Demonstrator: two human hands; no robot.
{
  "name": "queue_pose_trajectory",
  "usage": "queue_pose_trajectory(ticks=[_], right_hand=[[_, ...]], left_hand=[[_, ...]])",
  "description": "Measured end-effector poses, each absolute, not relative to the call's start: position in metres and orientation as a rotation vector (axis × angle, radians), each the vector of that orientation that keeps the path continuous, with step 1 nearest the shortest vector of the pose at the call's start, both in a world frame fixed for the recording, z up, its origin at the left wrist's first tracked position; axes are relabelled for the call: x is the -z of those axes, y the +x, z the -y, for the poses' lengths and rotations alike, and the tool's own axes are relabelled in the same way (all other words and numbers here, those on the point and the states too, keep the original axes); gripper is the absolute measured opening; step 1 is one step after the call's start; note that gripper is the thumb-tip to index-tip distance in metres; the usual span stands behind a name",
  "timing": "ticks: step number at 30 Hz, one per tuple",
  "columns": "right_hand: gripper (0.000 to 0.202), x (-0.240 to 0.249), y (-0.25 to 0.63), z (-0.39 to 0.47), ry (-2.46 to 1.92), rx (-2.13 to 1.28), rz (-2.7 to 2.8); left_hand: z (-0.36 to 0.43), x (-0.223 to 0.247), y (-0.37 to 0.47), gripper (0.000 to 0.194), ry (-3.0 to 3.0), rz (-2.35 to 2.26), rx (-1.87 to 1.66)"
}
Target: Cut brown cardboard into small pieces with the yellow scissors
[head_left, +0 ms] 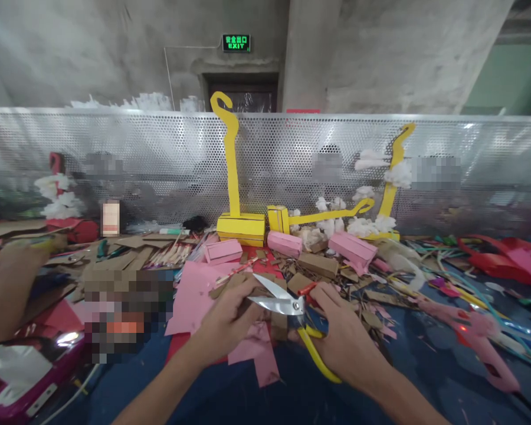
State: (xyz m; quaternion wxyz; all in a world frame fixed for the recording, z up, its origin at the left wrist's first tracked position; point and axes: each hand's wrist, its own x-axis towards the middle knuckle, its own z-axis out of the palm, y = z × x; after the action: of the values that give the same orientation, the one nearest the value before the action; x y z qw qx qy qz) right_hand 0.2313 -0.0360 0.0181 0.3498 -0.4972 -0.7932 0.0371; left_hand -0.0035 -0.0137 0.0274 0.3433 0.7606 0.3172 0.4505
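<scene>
In my right hand (336,330) are scissors (285,302) with yellow handles; their blades are apart and point left toward my left hand. A red piece (307,288) shows at the right fingertips. My left hand (230,316) has its fingers bent together beside the blades, around something I cannot make out. Beneath my hands lie pink sheets (192,298) and brown cardboard scraps. Just beyond are pink folded boxes (284,243) and a yellow box (241,229) with a tall hooked strip standing on it.
A pink glue gun (482,342) with a red light lies at right. Another person's hand (15,265) is at far left, above a purple box (35,378) with tissue. A perforated metal screen (159,159) stands behind the blue table (230,395).
</scene>
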Motion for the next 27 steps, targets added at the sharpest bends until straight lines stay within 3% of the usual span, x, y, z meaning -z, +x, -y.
queue_pose_trajectory(ticks=[27], right_hand=[[0.03,-0.021,0.234,0.036,-1.253,0.006,2.093]], left_hand=[[0.011,-0.012,-0.011,0.021,1.948,-0.805,-1.18]])
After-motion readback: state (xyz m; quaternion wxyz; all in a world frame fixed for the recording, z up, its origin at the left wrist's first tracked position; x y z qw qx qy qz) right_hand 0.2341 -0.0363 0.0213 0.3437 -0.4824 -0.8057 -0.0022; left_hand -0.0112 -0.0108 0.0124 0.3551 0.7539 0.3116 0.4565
